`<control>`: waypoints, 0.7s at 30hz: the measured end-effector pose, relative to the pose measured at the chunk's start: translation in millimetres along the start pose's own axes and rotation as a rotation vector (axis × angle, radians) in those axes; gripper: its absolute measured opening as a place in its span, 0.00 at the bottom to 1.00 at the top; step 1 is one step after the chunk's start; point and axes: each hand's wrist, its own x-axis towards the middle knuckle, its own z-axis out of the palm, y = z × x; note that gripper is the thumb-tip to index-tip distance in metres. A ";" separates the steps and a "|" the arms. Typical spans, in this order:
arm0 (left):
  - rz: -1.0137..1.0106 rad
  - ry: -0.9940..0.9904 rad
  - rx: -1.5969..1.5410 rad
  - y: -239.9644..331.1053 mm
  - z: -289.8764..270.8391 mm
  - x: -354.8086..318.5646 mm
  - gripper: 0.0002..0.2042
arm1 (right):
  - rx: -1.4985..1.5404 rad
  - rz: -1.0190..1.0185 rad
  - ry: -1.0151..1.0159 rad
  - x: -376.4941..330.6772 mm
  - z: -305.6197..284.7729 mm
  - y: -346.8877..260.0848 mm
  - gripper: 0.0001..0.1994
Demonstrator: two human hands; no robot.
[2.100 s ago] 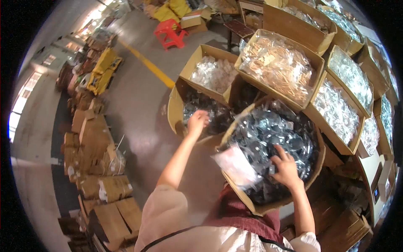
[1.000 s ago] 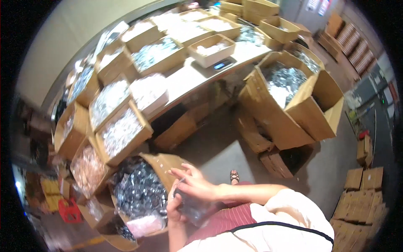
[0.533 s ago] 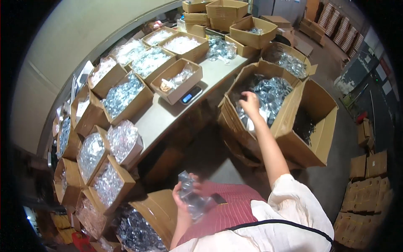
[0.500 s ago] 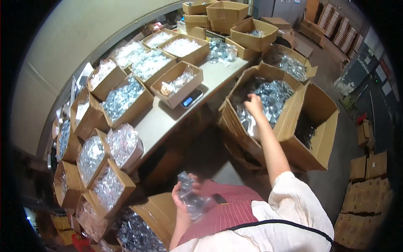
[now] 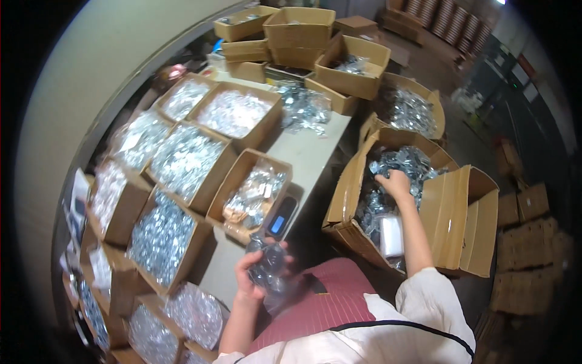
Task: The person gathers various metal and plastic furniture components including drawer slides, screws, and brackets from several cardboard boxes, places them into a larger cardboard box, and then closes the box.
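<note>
Head view: left hand (image 5: pixel 250 273) closed around clear packets (image 5: pixel 271 259), right hand (image 5: pixel 397 184) inside a carton (image 5: pixel 345 197).
Keep them bunched; ahead-right of that grip, the right hand meets bagged pieces (image 5: pixel 413 159), its closure unclear; pinching bag edges should catch cleanly.

Glossy plastic and matt cardboard
The held bag (image 5: pixel 267 263) is shiny plastic, the large carton (image 5: pixel 347 197) is matt, the table (image 5: pixel 315 153) looks smooth.
</note>
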 end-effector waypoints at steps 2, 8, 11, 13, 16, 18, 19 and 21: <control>-0.092 -0.089 -0.020 20.0 5.9 36.1 0.22 | 0.258 0.093 -0.060 -18.5 -57.6 -26.4 0.22; -0.397 -0.268 -0.276 4.4 53.4 137.8 0.26 | 0.821 -0.306 0.074 -65.4 -107.5 -126.6 0.21; -0.314 -0.077 -0.097 -3.5 46.6 166.9 0.34 | 0.729 -0.681 -0.120 -53.0 -123.0 -169.0 0.20; -0.239 -0.139 -0.317 -7.2 48.9 187.4 0.37 | 0.850 -0.810 -0.314 -15.0 -129.3 -164.1 0.21; -0.168 -0.205 -0.301 3.6 47.0 214.9 0.43 | 1.028 -1.043 -0.704 66.1 -132.3 -147.0 0.18; -0.198 -0.200 -0.291 5.2 52.6 230.7 0.45 | 1.428 -0.864 -0.778 138.7 -109.9 -115.3 0.11; -0.261 -0.207 -0.284 3.1 59.7 243.3 0.46 | 1.424 -0.564 -0.609 177.8 -102.0 -88.6 0.12; -0.428 -0.225 -0.254 1.4 68.9 264.5 0.48 | 0.923 -0.269 -0.113 270.5 -86.0 -29.7 0.08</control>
